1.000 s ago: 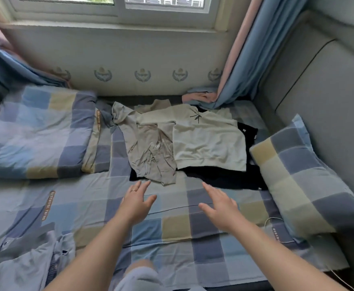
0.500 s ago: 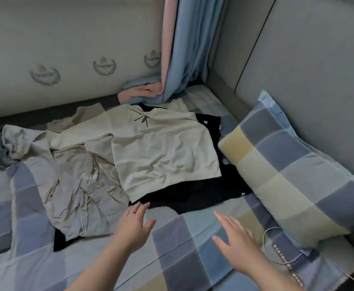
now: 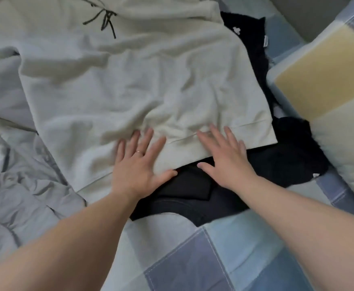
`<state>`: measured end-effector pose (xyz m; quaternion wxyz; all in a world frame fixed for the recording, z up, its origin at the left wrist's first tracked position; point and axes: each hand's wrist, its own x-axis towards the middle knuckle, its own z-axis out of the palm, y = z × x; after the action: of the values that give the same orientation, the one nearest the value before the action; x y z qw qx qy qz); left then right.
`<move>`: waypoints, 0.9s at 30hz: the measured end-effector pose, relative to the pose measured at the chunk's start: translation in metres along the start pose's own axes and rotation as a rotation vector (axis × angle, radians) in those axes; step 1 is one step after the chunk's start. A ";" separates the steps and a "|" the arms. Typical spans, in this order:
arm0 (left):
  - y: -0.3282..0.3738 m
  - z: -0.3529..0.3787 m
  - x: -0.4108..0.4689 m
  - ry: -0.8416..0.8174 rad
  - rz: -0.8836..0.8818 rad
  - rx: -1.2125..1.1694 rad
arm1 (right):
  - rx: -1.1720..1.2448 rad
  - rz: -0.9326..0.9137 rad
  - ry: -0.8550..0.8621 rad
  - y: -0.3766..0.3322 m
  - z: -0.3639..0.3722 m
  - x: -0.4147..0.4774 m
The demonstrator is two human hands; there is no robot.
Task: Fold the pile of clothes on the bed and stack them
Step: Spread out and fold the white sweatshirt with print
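L hand [image 3: 139,164] & R hand [image 3: 224,156] both lie flat, fingers straight and spread, gripping nothing. They press the near hem of 1 cream fleece sweatshirt [image 3: 130,85], which spreads from them toward 12 o'clock. Black crumpled clothing [image 3: 287,156] lies under it, 3 to 6 o'clock (no. of pieces unclear). 1 grey wrinkled garment [image 3: 14,185] at 9, 1 checked pillow [image 3: 329,91] at 2, all on the checked bedsheet [image 3: 193,259].

I see both arms bare as far as my view goes: the left forearm [image 3: 66,238] and the right forearm [image 3: 298,211]. The left hand [image 3: 139,166] wears one thin, plain ring [image 3: 139,152] of pale golden metal on a middle finger; which finger exactly, I cannot tell. On the right hand [image 3: 224,158] the thumbnail is short and plain.
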<state>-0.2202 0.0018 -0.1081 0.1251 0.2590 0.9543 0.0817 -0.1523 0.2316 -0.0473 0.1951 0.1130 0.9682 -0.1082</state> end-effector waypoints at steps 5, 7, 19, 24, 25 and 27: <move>-0.007 0.024 0.002 0.092 0.046 -0.004 | 0.040 -0.007 -0.006 0.004 0.028 0.031; -0.010 0.027 0.003 0.098 0.048 -0.006 | 0.060 0.001 -0.005 0.001 0.029 0.036; 0.005 -0.053 -0.025 0.058 -0.063 -0.448 | -0.104 0.006 -0.286 -0.033 -0.086 -0.005; 0.036 -0.187 -0.099 0.332 -0.185 -0.547 | 0.010 -0.053 0.045 -0.077 -0.172 -0.111; 0.042 -0.219 -0.117 0.368 -0.185 -0.560 | 0.027 -0.083 0.117 -0.088 -0.195 -0.137; 0.055 -0.288 -0.162 0.453 -0.152 -0.578 | 0.131 -0.113 0.246 -0.108 -0.242 -0.194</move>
<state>-0.1401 -0.0606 0.2109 -0.0156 0.1170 0.9118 0.3932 -0.0917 0.1557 0.2663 0.0608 0.0832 0.9805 -0.1672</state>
